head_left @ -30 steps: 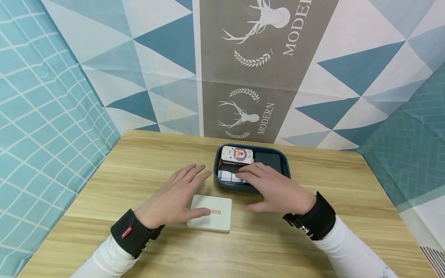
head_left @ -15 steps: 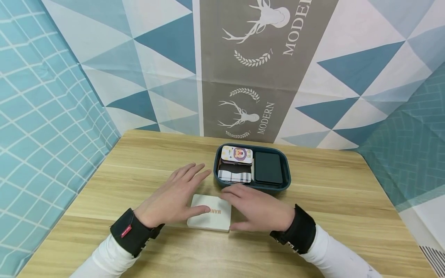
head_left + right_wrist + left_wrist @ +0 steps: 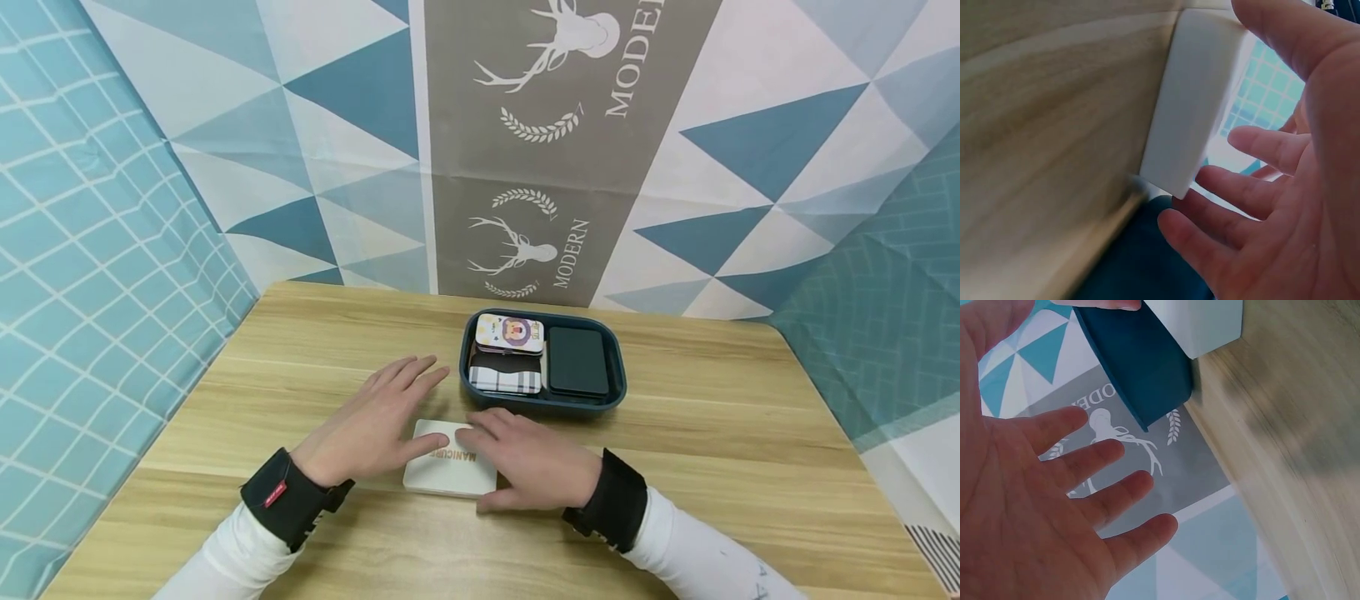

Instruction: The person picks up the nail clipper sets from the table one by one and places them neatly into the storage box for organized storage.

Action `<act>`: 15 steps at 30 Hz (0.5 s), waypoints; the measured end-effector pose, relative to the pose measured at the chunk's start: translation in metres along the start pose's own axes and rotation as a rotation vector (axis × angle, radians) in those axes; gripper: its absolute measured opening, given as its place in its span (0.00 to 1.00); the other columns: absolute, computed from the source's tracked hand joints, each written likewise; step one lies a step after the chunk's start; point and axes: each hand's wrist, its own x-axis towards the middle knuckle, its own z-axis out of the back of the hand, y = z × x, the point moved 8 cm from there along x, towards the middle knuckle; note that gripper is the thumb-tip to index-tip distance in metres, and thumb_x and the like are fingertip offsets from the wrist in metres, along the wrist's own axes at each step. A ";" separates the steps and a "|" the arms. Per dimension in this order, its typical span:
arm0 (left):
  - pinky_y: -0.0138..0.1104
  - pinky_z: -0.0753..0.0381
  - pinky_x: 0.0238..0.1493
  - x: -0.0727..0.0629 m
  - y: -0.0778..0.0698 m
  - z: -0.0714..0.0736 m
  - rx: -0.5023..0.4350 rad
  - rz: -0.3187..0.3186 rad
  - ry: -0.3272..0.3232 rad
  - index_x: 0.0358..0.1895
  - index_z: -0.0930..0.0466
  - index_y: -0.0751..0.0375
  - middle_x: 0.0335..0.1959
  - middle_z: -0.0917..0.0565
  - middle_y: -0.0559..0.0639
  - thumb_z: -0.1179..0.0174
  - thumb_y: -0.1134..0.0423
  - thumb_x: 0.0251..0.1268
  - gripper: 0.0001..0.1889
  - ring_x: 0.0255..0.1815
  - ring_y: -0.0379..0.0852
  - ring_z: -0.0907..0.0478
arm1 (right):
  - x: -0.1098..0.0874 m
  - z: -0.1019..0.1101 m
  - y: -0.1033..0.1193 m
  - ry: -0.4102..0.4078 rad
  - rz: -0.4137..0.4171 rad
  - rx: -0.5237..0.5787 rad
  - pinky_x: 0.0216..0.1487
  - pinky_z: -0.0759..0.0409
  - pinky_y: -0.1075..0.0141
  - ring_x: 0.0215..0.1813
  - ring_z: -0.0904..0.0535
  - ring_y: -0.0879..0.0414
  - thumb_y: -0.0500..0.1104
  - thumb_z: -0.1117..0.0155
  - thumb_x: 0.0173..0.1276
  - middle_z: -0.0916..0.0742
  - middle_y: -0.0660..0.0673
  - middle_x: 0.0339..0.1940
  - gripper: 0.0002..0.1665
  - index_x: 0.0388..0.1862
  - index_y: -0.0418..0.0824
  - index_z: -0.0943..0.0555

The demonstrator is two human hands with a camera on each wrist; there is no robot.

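Observation:
A flat white box (image 3: 441, 477) printed "MANICURE" lies on the wooden table. My left hand (image 3: 369, 435) hovers at its left side, fingers spread and fairly straight, thumb over the lid; the left wrist view shows the bare palm (image 3: 1035, 506). At the right end of the box is my right hand (image 3: 534, 462), fingers over the far right corner and thumb by the near right corner. In the right wrist view its loosely bent fingers (image 3: 1254, 194) lie close beside the white box (image 3: 1191, 100); whether they touch it I cannot tell.
Behind the box stands a dark blue tray (image 3: 618, 371). It holds a small tin with a bear picture (image 3: 510, 333), a plaid-and-black case (image 3: 506, 381) and a dark green box (image 3: 577, 361). A patterned cloth (image 3: 360, 150) hangs at the table's back edge.
My right hand has moved left and nearer from over the tray to the right end of the white box. The left hand has hardly moved.

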 end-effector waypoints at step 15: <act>0.61 0.34 0.76 -0.001 0.002 0.001 0.001 0.005 -0.001 0.82 0.35 0.58 0.81 0.34 0.61 0.33 0.34 0.68 0.47 0.80 0.63 0.37 | 0.002 -0.008 -0.002 0.024 -0.038 0.062 0.65 0.20 0.61 0.67 0.25 0.52 0.65 0.24 0.67 0.23 0.43 0.73 0.47 0.78 0.48 0.30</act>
